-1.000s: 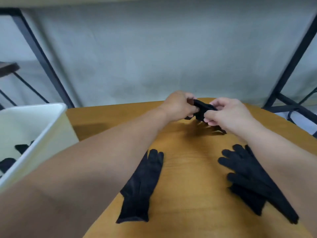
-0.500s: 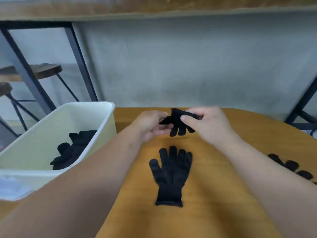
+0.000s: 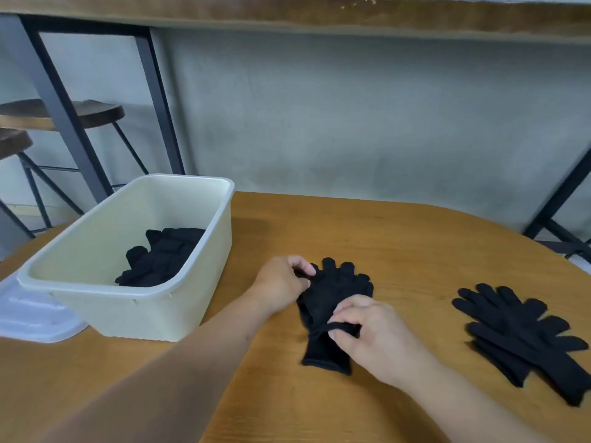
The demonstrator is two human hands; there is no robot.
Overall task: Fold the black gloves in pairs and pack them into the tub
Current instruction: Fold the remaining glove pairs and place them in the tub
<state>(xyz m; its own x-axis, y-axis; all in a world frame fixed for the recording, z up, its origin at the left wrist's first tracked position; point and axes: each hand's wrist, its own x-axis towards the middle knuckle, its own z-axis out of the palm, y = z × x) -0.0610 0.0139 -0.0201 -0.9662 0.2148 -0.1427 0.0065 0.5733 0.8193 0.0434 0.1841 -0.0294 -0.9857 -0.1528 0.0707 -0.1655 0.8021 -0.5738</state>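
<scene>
A pair of black gloves lies stacked on the wooden table, fingers pointing away from me. My left hand pinches the upper glove at its thumb side. My right hand pinches the upper glove's cuff edge near the wrist end. The cream tub stands at the left with folded black gloves inside. Another loose pile of black gloves lies flat at the right.
A translucent lid lies under the tub's left end. Behind the table are a grey wall, black metal frame legs and dark wooden stools. The table's rounded edge runs along the right.
The glove held in the air has been brought down onto the glove lying on the table. Both hands moved nearer to me and the view swung left, showing more of the tub.
</scene>
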